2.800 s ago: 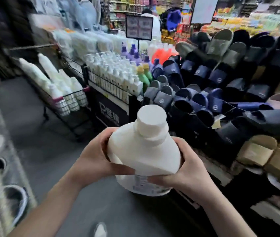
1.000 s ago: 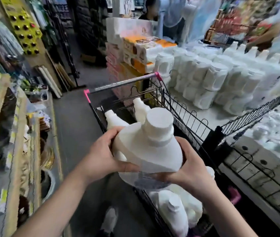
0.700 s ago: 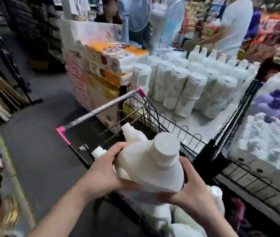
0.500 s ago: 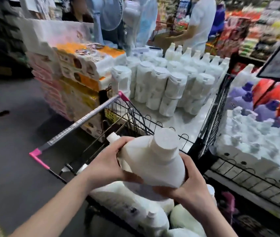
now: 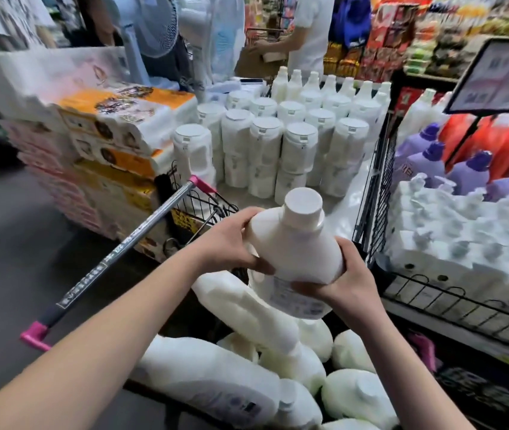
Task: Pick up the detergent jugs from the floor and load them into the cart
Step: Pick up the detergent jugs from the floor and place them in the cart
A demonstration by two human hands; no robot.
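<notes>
I hold a white detergent jug (image 5: 296, 246) upright with both hands over the cart. My left hand (image 5: 228, 240) grips its left shoulder and my right hand (image 5: 344, 282) cups its lower right side. Below it the wire cart (image 5: 203, 209), with a grey handle bar (image 5: 116, 256) and pink end caps, holds several white jugs (image 5: 216, 380) lying on their sides. The jug I hold hangs just above that pile, its cap pointing up.
Stacked tissue packs (image 5: 116, 131) stand left of the cart. White tubs (image 5: 278, 141) fill a low platform ahead. A wire rack (image 5: 464, 231) of white, purple and red bottles is on the right. A person in white (image 5: 306, 35) stands at the back. Grey floor (image 5: 14, 243) lies left.
I carried the jug from the slipper display to the cart. In the last second the view swung right and the jug came down closer to the pile in the cart.
</notes>
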